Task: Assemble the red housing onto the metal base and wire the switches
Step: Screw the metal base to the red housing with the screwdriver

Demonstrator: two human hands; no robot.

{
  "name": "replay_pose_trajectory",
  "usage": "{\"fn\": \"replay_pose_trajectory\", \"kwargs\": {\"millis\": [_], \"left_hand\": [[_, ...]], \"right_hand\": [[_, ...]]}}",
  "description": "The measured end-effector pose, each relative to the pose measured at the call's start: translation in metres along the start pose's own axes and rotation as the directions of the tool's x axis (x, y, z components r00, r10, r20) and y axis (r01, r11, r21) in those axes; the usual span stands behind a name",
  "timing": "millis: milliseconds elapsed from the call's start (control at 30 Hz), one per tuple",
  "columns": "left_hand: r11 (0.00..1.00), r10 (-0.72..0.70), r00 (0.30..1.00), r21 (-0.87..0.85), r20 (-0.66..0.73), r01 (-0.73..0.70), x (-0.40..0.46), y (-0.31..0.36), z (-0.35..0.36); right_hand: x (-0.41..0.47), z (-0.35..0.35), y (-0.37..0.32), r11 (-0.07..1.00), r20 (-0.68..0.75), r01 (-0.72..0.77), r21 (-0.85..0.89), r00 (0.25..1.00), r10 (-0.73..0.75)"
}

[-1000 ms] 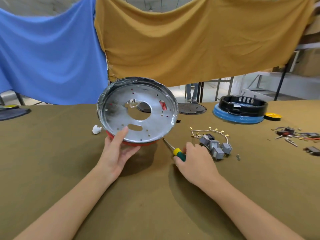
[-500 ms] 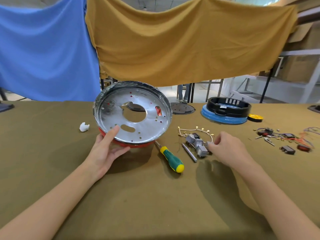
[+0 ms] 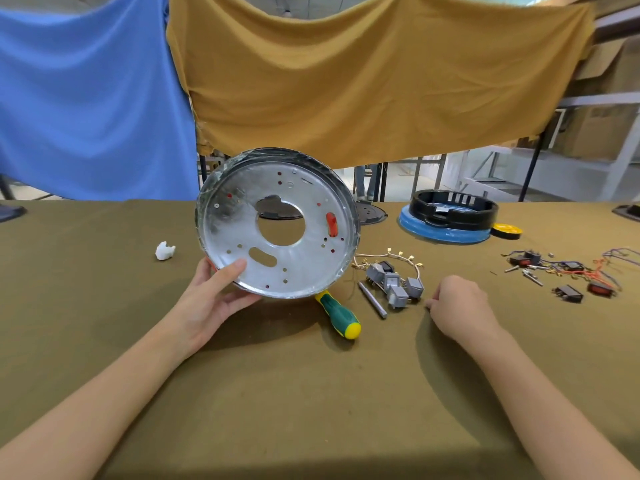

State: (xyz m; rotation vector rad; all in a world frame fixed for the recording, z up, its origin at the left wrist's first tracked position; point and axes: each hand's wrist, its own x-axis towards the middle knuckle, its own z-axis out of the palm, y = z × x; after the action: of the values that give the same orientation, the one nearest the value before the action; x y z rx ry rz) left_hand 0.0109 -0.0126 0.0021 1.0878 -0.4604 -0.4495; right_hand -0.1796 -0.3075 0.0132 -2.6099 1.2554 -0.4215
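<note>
Tilted metal base held at its lower rim, switches waiting on the table beside it.

The left hand [image 3: 211,299] props up the round silver metal base [image 3: 277,223] at its lower-left rim, thumb flat on the inner face and fingers curled behind; red housing shows only through the slots. The right hand [image 3: 457,310] rests on the olive table cloth [image 3: 311,393] with fingers curled under, and whether they pinch anything I cannot tell. The thin stamped pan looks light and stiff, with a possibly sharp, slick edge, so the rim is probably the best hold. Just beside it lie a green-and-yellow screwdriver [image 3: 339,315], a grey metal rod [image 3: 372,299] and the grey switches on cream wire [image 3: 394,284], crowding the set-down spot. Farther off: a white scrap [image 3: 164,251], loose red and black switches [image 3: 568,278], a black ring on a blue disc [image 3: 450,216].
</note>
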Motion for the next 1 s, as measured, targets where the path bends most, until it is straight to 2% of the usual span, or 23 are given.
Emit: {"fn": "replay_pose_trajectory", "kwargs": {"millis": [400,467,500,533,567,633,667,700,767,867,1000], "left_hand": [[0.999,-0.008,0.999,-0.033,0.047,0.010,-0.004,0.002,0.001],[0.999,-0.013,0.997,-0.048,0.071,0.017,-0.004,0.003,0.000],[0.998,-0.014,0.996,-0.057,0.085,0.019,-0.004,0.003,-0.001],[0.997,-0.015,0.995,-0.067,0.096,0.022,-0.004,0.002,-0.001],[0.997,-0.020,0.995,-0.077,0.101,0.028,-0.004,0.002,-0.002],[0.994,-0.037,0.993,-0.094,0.109,0.047,-0.004,0.003,-0.002],[0.994,-0.041,0.992,-0.097,0.116,0.052,-0.004,0.003,-0.002],[0.994,-0.039,0.991,-0.097,0.127,0.051,-0.004,0.004,-0.002],[0.993,-0.022,0.989,-0.113,0.143,0.038,-0.005,0.005,-0.003],[0.990,0.016,0.985,-0.141,0.171,0.008,-0.004,0.004,-0.003],[0.991,0.058,0.973,-0.129,0.224,-0.029,-0.004,0.005,-0.003]], "right_hand": [[0.007,-0.002,-0.002,0.995,0.116,0.098,-0.025,0.989,-0.094],[0.001,-0.004,-0.002,0.992,0.043,0.097,0.082,0.994,-0.101],[-0.003,-0.006,-0.003,0.976,-0.006,0.105,0.192,0.994,-0.105],[-0.008,-0.009,-0.005,0.935,-0.038,0.123,0.333,0.992,-0.117],[-0.014,-0.013,-0.010,0.850,-0.049,0.142,0.507,0.990,-0.136],[-0.027,-0.023,-0.026,0.544,-0.004,0.110,0.832,0.981,-0.193],[-0.035,-0.027,-0.037,0.383,0.030,0.069,0.921,0.968,-0.247],[-0.042,-0.030,-0.049,0.268,0.053,0.034,0.963,0.949,-0.312],[-0.055,-0.029,-0.076,0.183,0.053,0.029,0.983,0.903,-0.426],[-0.064,-0.019,-0.112,0.234,-0.055,0.206,0.950,0.851,-0.523],[-0.064,-0.003,-0.138,0.356,-0.234,0.530,0.770,0.753,-0.615]]}}
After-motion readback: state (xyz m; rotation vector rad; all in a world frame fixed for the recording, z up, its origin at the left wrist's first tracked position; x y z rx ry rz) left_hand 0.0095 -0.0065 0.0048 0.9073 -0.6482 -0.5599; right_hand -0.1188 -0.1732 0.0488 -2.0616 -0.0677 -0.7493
